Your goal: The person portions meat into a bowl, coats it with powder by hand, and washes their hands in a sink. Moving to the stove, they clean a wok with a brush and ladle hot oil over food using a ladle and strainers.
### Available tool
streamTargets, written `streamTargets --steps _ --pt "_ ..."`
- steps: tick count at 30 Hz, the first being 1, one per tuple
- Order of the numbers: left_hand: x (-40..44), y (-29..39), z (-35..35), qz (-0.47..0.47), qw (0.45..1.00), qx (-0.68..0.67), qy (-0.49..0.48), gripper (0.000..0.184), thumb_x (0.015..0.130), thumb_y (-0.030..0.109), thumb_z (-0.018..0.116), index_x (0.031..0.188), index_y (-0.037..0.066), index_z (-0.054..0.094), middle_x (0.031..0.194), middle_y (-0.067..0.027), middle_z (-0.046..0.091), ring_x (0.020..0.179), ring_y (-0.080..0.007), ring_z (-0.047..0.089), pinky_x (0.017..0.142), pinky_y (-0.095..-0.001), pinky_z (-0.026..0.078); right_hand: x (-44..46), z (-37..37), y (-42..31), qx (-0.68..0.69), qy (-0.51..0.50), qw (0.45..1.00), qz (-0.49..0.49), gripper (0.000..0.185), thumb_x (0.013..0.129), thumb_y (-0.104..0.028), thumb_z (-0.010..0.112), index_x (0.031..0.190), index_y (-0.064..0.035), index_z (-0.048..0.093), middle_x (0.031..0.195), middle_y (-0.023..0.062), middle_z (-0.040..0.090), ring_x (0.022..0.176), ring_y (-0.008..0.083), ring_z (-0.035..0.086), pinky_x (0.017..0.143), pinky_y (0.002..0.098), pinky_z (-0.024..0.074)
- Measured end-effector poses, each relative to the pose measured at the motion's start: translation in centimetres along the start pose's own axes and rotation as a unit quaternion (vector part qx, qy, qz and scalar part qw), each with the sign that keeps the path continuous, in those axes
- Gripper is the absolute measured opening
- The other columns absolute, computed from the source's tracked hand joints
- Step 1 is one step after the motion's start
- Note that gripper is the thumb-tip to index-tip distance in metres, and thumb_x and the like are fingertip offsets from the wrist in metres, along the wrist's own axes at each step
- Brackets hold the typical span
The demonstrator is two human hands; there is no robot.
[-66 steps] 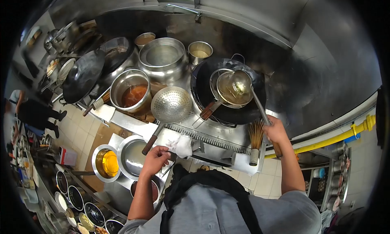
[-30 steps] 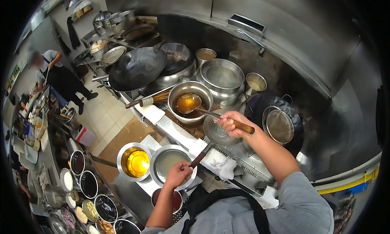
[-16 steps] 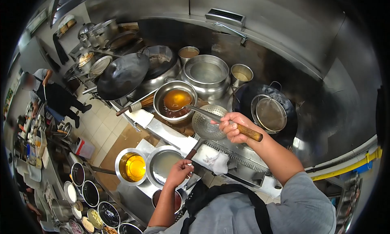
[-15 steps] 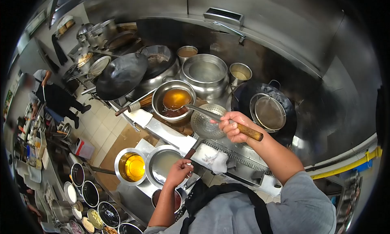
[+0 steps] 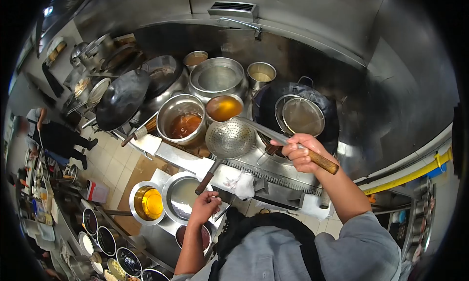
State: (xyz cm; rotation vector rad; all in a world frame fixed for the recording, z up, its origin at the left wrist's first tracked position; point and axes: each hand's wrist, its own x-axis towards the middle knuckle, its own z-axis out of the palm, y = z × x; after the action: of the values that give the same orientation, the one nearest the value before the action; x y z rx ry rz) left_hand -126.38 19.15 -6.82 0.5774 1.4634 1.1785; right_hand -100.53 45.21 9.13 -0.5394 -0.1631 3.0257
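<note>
My right hand point(image 5: 304, 153) is wrapped round the handle of a ladle point(image 5: 266, 129) with a wooden end. Its bowl is full of amber liquid point(image 5: 224, 108), held level above the stove between a steel pot point(image 5: 181, 120) of reddish-brown liquid and the perforated skimmer point(image 5: 230, 138). That skimmer rests on the stove, its wooden handle pointing towards me. Just below the handle's end, my left hand point(image 5: 205, 208) hangs with loosely curled fingers and nothing visible in them. Beside it stands a wide steel bowl point(image 5: 171, 193) of cloudy liquid.
A wok point(image 5: 328, 103) holding a round strainer point(image 5: 303, 117) stands right. Behind are a large steel pot point(image 5: 217, 76) and smaller pots. A basin of yellow oil point(image 5: 149, 203) sits lower left, near several containers. A white cloth point(image 5: 244, 184) lies on the front edge. Another person point(image 5: 58, 137) stands far left.
The filled ladle has moved from over the steel pot of reddish-brown liquid to its right, with my right hand holding it. My view has shifted; my left hand stays low with fingers curled.
</note>
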Motion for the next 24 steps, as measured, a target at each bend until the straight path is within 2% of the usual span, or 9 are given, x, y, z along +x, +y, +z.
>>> streamTargets --steps 12,14,15,16,18,19,20,22,24 --pt "1.3 0.8 3.0 0.004 0.998 0.056 -0.014 0.023 0.083 0.006 0.061 0.105 -0.002 0.055 0.075 -0.0076 0.062 0.059 -0.0126 0.058 0.053 -0.0254 0.047 -13.0 -6.3 -1.0 0.061 0.093 0.977 -0.181 0.039 0.087 -0.011 0.047 0.123 0.004 0.044 0.067 0.0009 0.049 0.042 0.0061 0.044 0.035 0.0217 0.036" --pt "1.1 1.3 3.5 -0.005 0.999 0.042 -0.012 0.026 0.082 0.006 0.064 0.105 -0.003 0.054 0.077 -0.0062 0.062 0.058 -0.0111 0.058 0.053 -0.0232 0.046 -13.5 -6.8 -1.4 -0.071 0.22 0.953 -0.199 0.029 0.085 -0.012 0.051 0.112 -0.0011 0.049 0.065 0.0005 0.048 0.042 0.0064 0.044 0.035 0.0212 0.0342" --pt "1.1 1.4 3.6 -0.004 0.999 0.042 -0.014 0.026 0.082 0.006 0.064 0.105 -0.003 0.054 0.077 -0.0062 0.062 0.058 -0.0111 0.058 0.053 -0.0232 0.046 -13.4 -7.0 -1.3 -0.169 0.342 0.896 -0.228 0.019 0.082 -0.009 0.054 0.1 -0.0047 0.05 0.063 0.0012 0.048 0.042 0.0088 0.044 0.034 0.0229 0.0335" --pt "1.1 1.5 3.7 -0.006 0.999 0.05 -0.016 0.026 0.083 0.006 0.064 0.105 -0.003 0.054 0.077 -0.0063 0.062 0.058 -0.0111 0.058 0.053 -0.0233 0.046 -13.2 -7.2 -1.1 -0.17 0.342 0.895 -0.229 0.019 0.082 -0.009 0.054 0.1 -0.0047 0.05 0.063 0.0012 0.048 0.042 0.0088 0.044 0.034 0.0229 0.0335" --pt "1.2 1.7 3.7 -0.008 0.998 0.057 -0.018 0.026 0.083 0.006 0.064 0.105 -0.004 0.054 0.077 -0.0065 0.062 0.058 -0.0111 0.057 0.053 -0.0234 0.047 -12.8 -7.9 -0.4 -0.417 0.46 0.743 -0.249 0.025 0.083 -0.006 0.052 0.108 -0.0047 0.054 0.061 -0.0002 0.048 0.041 0.009 0.043 0.034 0.025 0.034" --pt "1.2 1.7 3.6 -0.006 0.998 0.06 -0.019 0.026 0.083 0.006 0.064 0.105 -0.004 0.054 0.077 -0.0065 0.062 0.058 -0.0111 0.057 0.053 -0.0234 0.047 -13.0 -7.2 -0.1 -0.465 0.493 0.696 -0.238 0.03 0.081 -0.003 0.053 0.11 -0.0032 0.055 0.06 0.0 0.048 0.04 0.0102 0.043 0.035 0.0268 0.0353" --pt "1.2 1.6 3.5 -0.005 0.998 0.06 -0.02 0.026 0.083 0.006 0.064 0.106 -0.004 0.054 0.077 -0.0065 0.062 0.058 -0.0112 0.057 0.053 -0.0235 0.047 -13.0 -7.6 0.0 -0.467 0.494 0.694 -0.237 0.03 0.081 -0.003 0.053 0.11 -0.0032 0.055 0.06 0.0 0.048 0.04 0.0102 0.043 0.035 0.0268 0.0353" --pt "1.7 0.7 2.8 0.0 0.999 0.044 -0.022 0.027 0.083 0.006 0.064 0.106 -0.004 0.054 0.077 -0.0064 0.062 0.058 -0.0112 0.057 0.053 -0.0235 0.047 -13.2 -9.2 0.4 -0.651 0.505 0.468 -0.319 0.024 0.078 -0.004 0.055 0.102 -0.0017 0.056 0.066 0.0057 0.054 0.045 0.0136 0.05 0.037 0.0294 0.0394" --pt "2.0 0.5 2.6 0.009 0.999 0.028 -0.026 0.027 0.083 0.007 0.064 0.106 -0.004 0.054 0.076 -0.0063 0.062 0.058 -0.0112 0.057 0.053 -0.0236 0.046 -11.9 -9.0 1.1 -0.652 0.501 0.456 -0.339 0.028 0.079 -0.004 0.054 0.107 -0.0023 0.056 0.066 0.0052 0.054 0.043 0.0136 0.049 0.036 0.0299 0.0395"
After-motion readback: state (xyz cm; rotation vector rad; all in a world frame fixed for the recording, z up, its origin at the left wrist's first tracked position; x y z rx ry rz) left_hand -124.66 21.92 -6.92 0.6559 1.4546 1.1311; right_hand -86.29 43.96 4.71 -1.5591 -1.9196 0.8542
